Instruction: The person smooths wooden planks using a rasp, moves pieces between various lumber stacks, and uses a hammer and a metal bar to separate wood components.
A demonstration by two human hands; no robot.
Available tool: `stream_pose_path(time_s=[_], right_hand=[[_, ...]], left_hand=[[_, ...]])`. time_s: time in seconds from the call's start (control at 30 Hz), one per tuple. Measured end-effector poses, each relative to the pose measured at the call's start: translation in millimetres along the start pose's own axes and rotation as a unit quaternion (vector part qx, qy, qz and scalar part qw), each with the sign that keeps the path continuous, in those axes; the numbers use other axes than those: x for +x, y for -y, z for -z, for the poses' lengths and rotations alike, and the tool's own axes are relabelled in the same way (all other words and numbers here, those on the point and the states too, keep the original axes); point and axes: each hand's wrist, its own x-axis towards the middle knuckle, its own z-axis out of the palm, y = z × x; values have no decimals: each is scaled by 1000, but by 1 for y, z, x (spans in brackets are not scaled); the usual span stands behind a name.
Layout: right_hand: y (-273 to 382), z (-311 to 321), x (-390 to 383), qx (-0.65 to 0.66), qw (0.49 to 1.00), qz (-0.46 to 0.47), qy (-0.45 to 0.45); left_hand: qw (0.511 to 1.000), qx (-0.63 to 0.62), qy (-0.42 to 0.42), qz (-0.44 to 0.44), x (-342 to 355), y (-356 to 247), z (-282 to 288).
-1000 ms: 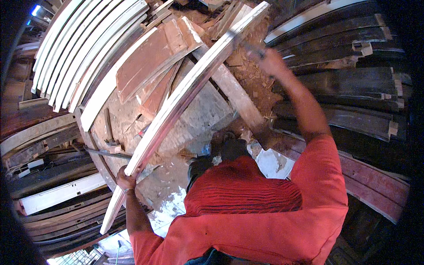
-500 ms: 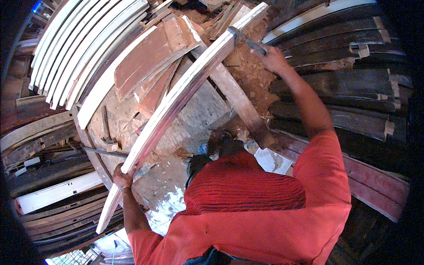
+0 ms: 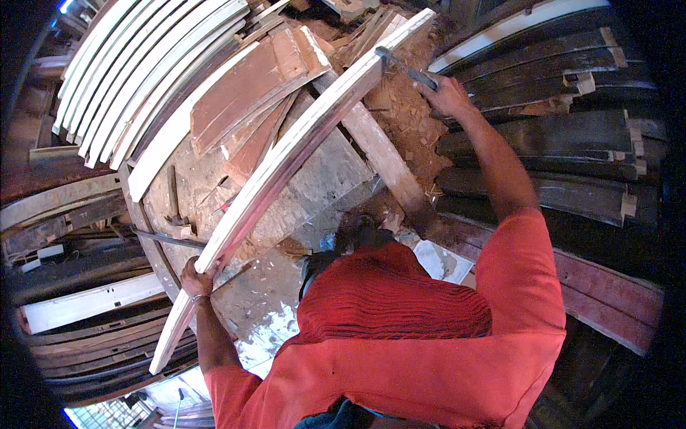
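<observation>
Left hand (image 3: pixel 196 277) — gripping white plank (image 3: pixel 286 154) | right hand (image 3: pixel 449 99) — clenched round hammer (image 3: pixel 407 68)

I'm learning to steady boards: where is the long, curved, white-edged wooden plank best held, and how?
Probably grip the plank near its lower end, from the body side, wrapping its narrow width where the left hand sits. The plank is long and slim; that spot lies far from the dark hammer-like tool toward its upper end.
</observation>
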Motion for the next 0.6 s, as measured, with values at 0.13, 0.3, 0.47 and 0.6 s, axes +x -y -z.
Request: stream_pose_path(time_s=[0.13, 0.3, 0.47, 0.6], right_hand=[[-6, -18, -1, -52, 998, 31, -35], [12, -1, -7, -65, 998, -13, 2], [-19, -13, -9, -94, 984, 142, -52], [-66, -4, 29, -26, 983, -122, -134]], left_hand=[[1000, -21, 1, 12, -2, 5, -2], [1000, -19, 11, 14, 2, 3, -1], [1000, -23, -4, 18, 3, -2, -4], [999, -30, 6, 13, -1, -3, 3]])
